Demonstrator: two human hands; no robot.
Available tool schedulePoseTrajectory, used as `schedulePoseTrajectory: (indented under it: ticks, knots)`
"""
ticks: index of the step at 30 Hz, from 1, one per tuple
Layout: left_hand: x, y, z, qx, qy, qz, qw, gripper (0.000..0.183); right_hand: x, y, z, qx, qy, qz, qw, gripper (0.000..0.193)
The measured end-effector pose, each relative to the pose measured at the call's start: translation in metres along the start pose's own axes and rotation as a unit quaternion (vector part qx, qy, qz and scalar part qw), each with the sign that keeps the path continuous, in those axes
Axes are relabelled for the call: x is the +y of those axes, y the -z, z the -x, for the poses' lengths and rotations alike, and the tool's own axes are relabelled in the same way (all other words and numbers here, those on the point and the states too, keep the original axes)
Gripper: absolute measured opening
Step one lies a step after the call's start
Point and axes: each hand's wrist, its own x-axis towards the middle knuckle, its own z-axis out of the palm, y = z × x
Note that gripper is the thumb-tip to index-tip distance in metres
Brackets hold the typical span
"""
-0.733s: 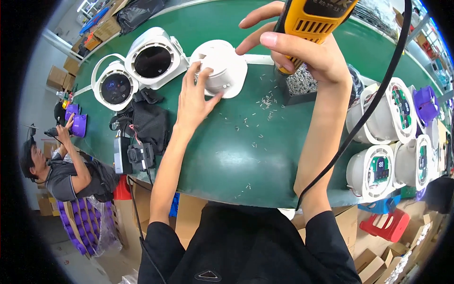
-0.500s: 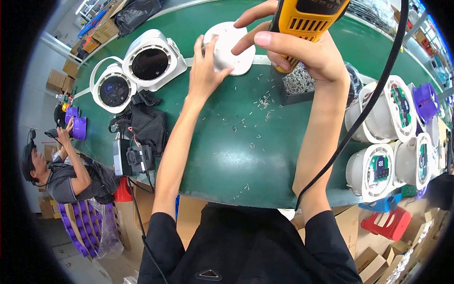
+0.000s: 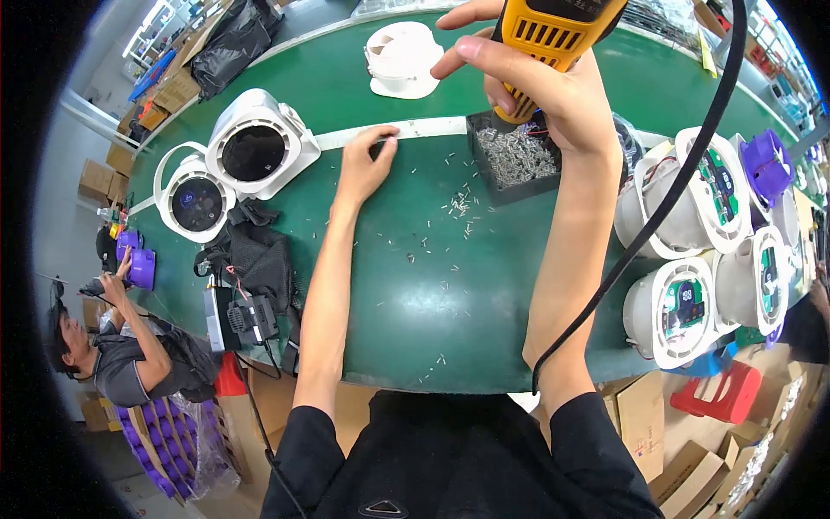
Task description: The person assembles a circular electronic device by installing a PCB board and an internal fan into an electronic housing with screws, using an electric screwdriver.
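Yellow power tool (image 3: 546, 39) was gripped in right hand (image 3: 564, 99), some fingertips spread leftward past it. White housing (image 3: 402, 59) stood beyond left hand (image 3: 364, 166), whose fingers curled; couldn't tell if pinching.

So the left arm (image 3: 325, 290) is stretching pretty much straight forward, and the left hand (image 3: 360, 171) is angling right from the wrist (image 3: 345, 206). Its fingers (image 3: 374, 132) are curling, with the thumb (image 3: 388, 150) sitting close to the index tip. Meanwhile the right arm (image 3: 565, 246) is reaching further out, the right hand (image 3: 572, 102) is turning left and gripping, and 2 fingers (image 3: 469, 14) are poking out past the right thumb (image 3: 500, 59), kinda splayed.
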Motion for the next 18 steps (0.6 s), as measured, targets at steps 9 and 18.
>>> schedulePoseTrajectory:
  ticks: [9, 18]
  knots:
    - [0.077, -0.008, 0.055, -0.196, -0.092, 0.004, 0.976, 0.042, -0.026, 0.011, 0.005, -0.047, -0.047, 0.102, 0.993, 0.029]
    - [-0.011, 0.080, 0.117, 0.092, 0.136, -0.315, 0.935, 0.058, -0.042, 0.027, 0.016, -0.100, -0.031, 0.054, 0.993, 0.074]
